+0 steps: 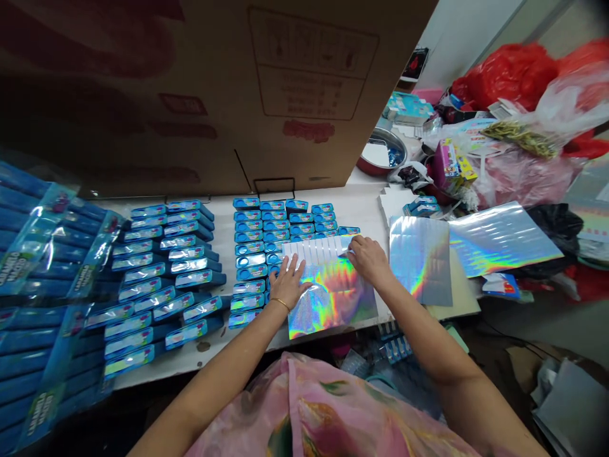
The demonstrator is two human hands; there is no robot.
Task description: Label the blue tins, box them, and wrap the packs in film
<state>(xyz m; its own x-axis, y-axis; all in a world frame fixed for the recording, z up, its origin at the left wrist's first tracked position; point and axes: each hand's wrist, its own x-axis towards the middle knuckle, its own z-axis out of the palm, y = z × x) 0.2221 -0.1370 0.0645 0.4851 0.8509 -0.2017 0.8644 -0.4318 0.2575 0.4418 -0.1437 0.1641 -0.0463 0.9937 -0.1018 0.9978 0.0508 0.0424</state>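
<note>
Seen from my head camera, a shiny rainbow-silver sheet (333, 298) lies on the white table (219, 222) in front of me. My left hand (288, 282) is spread wide and flat across the sheet's left edge. My right hand (368, 260) is narrow, its fingers drawn together at the sheet's upper right corner; I cannot tell whether anything is pinched between them.

The sheet partly covers the rows of small blue boxes (250, 260) on its left, so I cannot see how far they run beneath it. Pale strips (316, 247) along its top are partly hidden by my fingers.

Beyond the sheet stands a large cardboard box (304, 76), cut off by the top of the view, its print too dim to read. Far left of the sheet, clear plastic packs (52, 254) hold many blue boxes, cut off by the frame. Beyond the sheet to the right, a metal bowl (383, 152) holds a white piece and something blue and glinting that I cannot make out.
</note>
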